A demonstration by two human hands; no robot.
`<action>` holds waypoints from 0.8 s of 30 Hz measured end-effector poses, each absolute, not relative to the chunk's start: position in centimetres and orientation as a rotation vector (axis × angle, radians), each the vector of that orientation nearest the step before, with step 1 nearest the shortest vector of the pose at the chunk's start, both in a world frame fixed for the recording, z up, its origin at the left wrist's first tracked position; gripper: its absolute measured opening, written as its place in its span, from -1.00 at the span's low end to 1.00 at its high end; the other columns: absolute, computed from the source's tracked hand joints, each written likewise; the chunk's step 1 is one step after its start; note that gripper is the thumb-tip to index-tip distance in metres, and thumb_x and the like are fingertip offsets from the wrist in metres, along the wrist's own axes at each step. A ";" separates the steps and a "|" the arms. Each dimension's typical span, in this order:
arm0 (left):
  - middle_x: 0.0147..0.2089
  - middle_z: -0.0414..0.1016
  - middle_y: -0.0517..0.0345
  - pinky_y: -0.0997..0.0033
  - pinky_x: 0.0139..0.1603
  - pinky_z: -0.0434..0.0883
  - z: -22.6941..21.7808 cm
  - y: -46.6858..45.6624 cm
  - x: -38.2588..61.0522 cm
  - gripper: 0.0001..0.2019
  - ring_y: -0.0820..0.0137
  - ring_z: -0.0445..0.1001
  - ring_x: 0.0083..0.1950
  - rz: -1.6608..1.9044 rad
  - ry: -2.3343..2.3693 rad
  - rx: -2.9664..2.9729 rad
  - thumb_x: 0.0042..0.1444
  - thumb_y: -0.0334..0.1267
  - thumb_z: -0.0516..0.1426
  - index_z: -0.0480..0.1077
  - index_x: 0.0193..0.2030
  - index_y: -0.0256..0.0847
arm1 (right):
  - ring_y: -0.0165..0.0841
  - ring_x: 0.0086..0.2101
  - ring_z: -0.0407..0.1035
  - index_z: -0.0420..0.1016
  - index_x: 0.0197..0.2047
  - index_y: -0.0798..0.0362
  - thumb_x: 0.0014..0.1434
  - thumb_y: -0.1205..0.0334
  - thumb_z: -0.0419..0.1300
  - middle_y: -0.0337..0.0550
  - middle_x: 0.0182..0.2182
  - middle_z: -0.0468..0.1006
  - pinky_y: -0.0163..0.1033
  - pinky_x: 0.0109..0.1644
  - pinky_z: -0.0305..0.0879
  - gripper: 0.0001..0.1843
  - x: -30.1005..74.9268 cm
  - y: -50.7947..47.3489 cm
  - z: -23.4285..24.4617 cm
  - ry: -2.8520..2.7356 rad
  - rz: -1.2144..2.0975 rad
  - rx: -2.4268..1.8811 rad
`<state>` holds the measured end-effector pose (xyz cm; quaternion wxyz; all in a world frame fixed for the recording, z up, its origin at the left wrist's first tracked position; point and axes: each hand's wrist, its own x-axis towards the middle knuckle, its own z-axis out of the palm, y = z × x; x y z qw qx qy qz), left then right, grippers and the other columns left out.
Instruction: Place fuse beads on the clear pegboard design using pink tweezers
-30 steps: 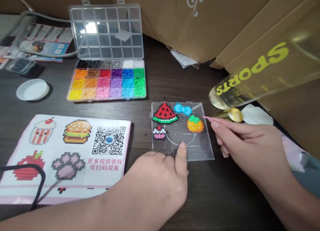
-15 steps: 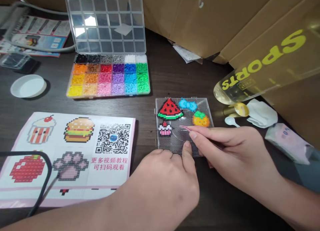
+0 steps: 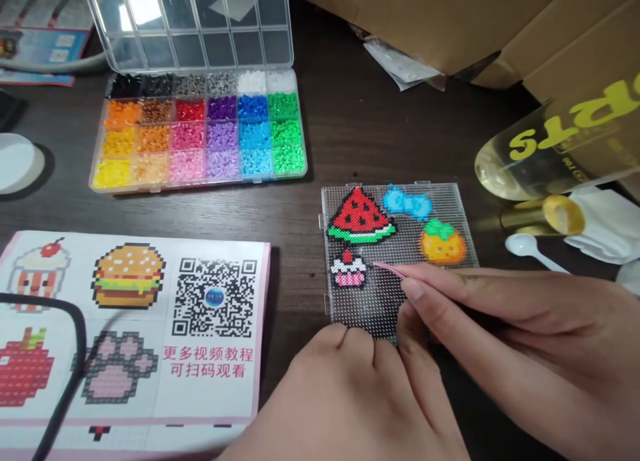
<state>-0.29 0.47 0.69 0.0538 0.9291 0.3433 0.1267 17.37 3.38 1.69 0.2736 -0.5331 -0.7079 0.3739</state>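
While your right hand (image 3: 505,321) pinches the pink tweezers (image 3: 393,269) between thumb and forefinger in the head view, their tip points at the right edge of the bead cupcake (image 3: 349,272) — just beside it, though whether it holds a bead is too small to tell. The cupcake sits at the left of the clear pegboard (image 3: 373,308), below the watermelon slice (image 3: 361,216); the blue bow (image 3: 407,202) and the orange fruit (image 3: 443,243) lie toward the far right. Your left hand (image 3: 360,388) is at the board's near edge, fingers curled, and I cannot tell whether it grips or merely steadies it. For neat work here, let that hand press lightly so the board cannot slide, and squeeze the tweezers gently — a hard pinch could flick a bead away. Bring the tip down steeply over the pegs, and avoid brushing the finished edges. The open bead box (image 3: 200,183) stands behind, with the pattern sheet (image 3: 213,398) to your left.
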 end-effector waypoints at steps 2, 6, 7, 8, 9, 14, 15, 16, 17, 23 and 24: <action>-0.60 0.38 0.28 0.39 -0.59 0.31 0.8 0.5 -0.3 -0.84 0.43 0.30 -0.62 0.404 1.049 2.817 0.13 -0.43 0.13 0.49 -0.42 -0.20 | -0.49 -0.63 0.49 0.62 -0.40 -0.14 0.35 0.34 0.25 -0.46 -0.62 0.59 -0.47 -0.47 0.52 -0.70 17.3 3.3 1.7 -1.900 1.010 -1.438; -0.63 0.33 0.27 0.38 -0.59 0.31 0.9 0.5 -0.2 -0.74 0.40 0.29 -0.64 0.418 1.057 2.781 0.11 -0.52 0.04 0.55 -0.37 -0.25 | -0.46 -0.61 0.53 0.64 -0.39 -0.13 0.37 0.33 0.24 -0.42 -0.58 0.64 -0.43 -0.45 0.55 -0.70 17.2 3.2 1.8 -1.908 1.008 -1.435; -0.63 0.34 0.27 0.37 -0.59 0.31 0.9 0.5 -0.2 -0.70 0.39 0.29 -0.64 0.409 1.053 2.785 0.11 -0.54 0.02 0.59 -0.28 -0.30 | -0.45 -0.60 0.54 0.64 -0.40 -0.12 0.38 0.33 0.23 -0.41 -0.57 0.65 -0.43 -0.45 0.56 -0.68 17.1 3.2 1.8 -1.915 1.009 -1.431; -0.62 0.36 0.27 0.35 -0.59 0.31 0.9 0.4 -0.2 -0.65 0.38 0.30 -0.64 0.393 1.048 2.793 0.12 -0.54 0.00 0.62 -0.16 -0.36 | -0.45 -0.60 0.55 0.64 -0.42 -0.12 0.38 0.34 0.22 -0.40 -0.56 0.66 -0.43 -0.44 0.56 -0.67 17.1 3.2 1.8 -1.922 1.006 -1.423; -0.60 0.38 0.26 0.34 -0.60 0.31 0.9 0.4 -0.2 -0.61 0.36 0.31 -0.63 0.381 1.045 2.801 0.14 -0.54 0.00 0.62 -0.06 -0.40 | -0.46 -0.59 0.55 0.63 -0.44 -0.11 0.38 0.34 0.22 -0.39 -0.56 0.66 -0.44 -0.42 0.56 -0.65 17.1 3.2 1.7 -1.931 1.005 -1.417; -0.59 0.40 0.25 0.29 -0.60 0.34 0.8 0.3 -0.1 -0.56 0.32 0.34 -0.63 0.341 1.049 2.799 0.17 -0.52 -0.02 0.59 0.08 -0.47 | -0.47 -0.54 0.58 0.64 -0.48 -0.11 0.36 0.35 0.26 -0.39 -0.54 0.68 -0.47 -0.40 0.56 -0.64 17.1 3.4 1.4 -1.926 0.998 -1.418; -0.59 0.40 0.24 0.29 -0.60 0.34 0.8 0.3 0.0 -0.55 0.32 0.35 -0.63 0.345 1.056 2.797 0.15 -0.53 -0.02 0.59 0.06 -0.47 | -0.46 -0.53 0.59 0.64 -0.48 -0.11 0.36 0.35 0.27 -0.39 -0.53 0.68 -0.47 -0.39 0.56 -0.64 17.1 3.4 1.4 -1.924 0.996 -1.423; -0.60 0.40 0.24 0.29 -0.59 0.35 0.8 0.3 0.0 -0.55 0.31 0.35 -0.63 0.353 1.060 2.796 0.14 -0.53 -0.02 0.59 0.06 -0.47 | -0.46 -0.52 0.60 0.65 -0.48 -0.11 0.36 0.34 0.27 -0.39 -0.52 0.69 -0.47 -0.39 0.56 -0.64 17.1 3.4 1.4 -1.926 0.994 -1.422; -0.60 0.41 0.23 0.30 -0.59 0.36 0.8 0.3 0.0 -0.56 0.31 0.35 -0.63 0.363 1.066 2.795 0.14 -0.53 -0.02 0.59 0.05 -0.47 | -0.46 -0.52 0.60 0.65 -0.48 -0.11 0.37 0.34 0.27 -0.39 -0.51 0.69 -0.47 -0.39 0.56 -0.63 17.1 3.4 1.5 -1.930 0.989 -1.418; -0.59 0.40 0.24 0.29 -0.57 0.38 1.0 0.3 0.1 -0.51 0.32 0.35 -0.63 0.350 1.046 2.781 0.15 -0.55 -0.05 0.57 0.10 -0.49 | -0.45 -0.56 0.57 0.67 -0.46 -0.12 0.38 0.34 0.25 -0.38 -0.55 0.67 -0.43 -0.45 0.54 -0.63 17.1 3.2 1.8 -1.922 1.002 -1.413; -0.58 0.40 0.24 0.29 -0.58 0.37 1.0 0.3 0.0 -0.51 0.32 0.34 -0.63 0.347 1.036 2.775 0.16 -0.54 -0.05 0.57 0.11 -0.50 | -0.45 -0.57 0.56 0.67 -0.45 -0.12 0.38 0.33 0.25 -0.38 -0.55 0.66 -0.42 -0.47 0.53 -0.64 17.1 3.2 1.8 -1.919 1.011 -1.414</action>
